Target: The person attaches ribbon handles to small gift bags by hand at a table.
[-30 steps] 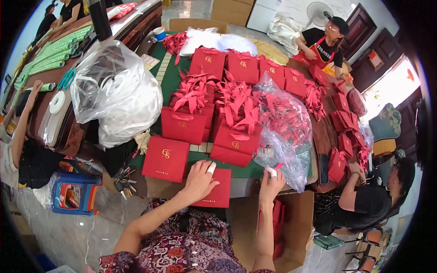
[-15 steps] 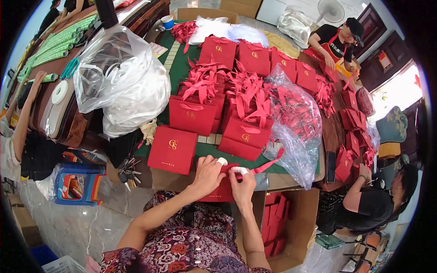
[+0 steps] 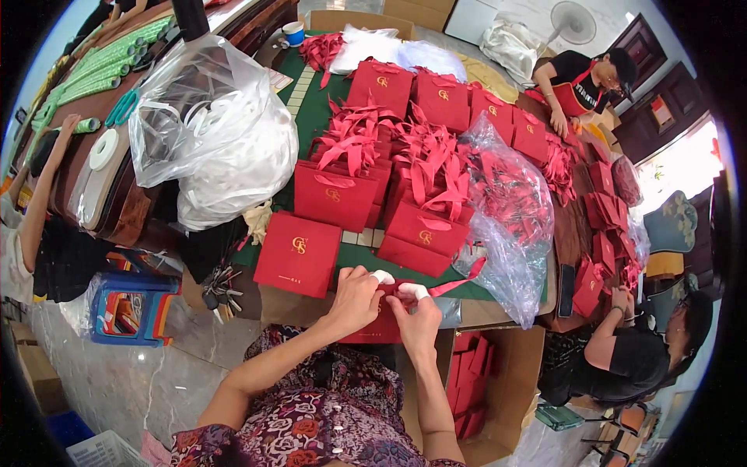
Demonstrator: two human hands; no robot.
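My left hand [image 3: 356, 300] is closed on the top edge of a red paper gift bag [image 3: 375, 335], which hangs at the front edge of the table. Close beside it, my right hand [image 3: 418, 317] pinches at the same edge, where a red ribbon [image 3: 459, 285] trails off to the right. White wrapping covers a fingertip on each hand. My fingers hide the ribbon's end and the bag's holes, if any. Another red bag [image 3: 297, 255] lies flat just beyond my left hand. Past it stand rows of red bags [image 3: 336, 194] with ribbon handles.
A clear plastic bag of red ribbons [image 3: 510, 191] lies at right. White ribbon fills a plastic bag [image 3: 233, 159] at left. Below the table's edge, a cardboard box [image 3: 510, 381] holds red bags. Two co-workers [image 3: 580, 82] [image 3: 630, 350] sit at right; another person's arm [image 3: 47, 179] reaches in at left.
My right hand has turned slightly, its thumb and fingers now closer to my left fingertips. The ribbon trailing to the right lies lower. My left hand keeps its hold on the bag.
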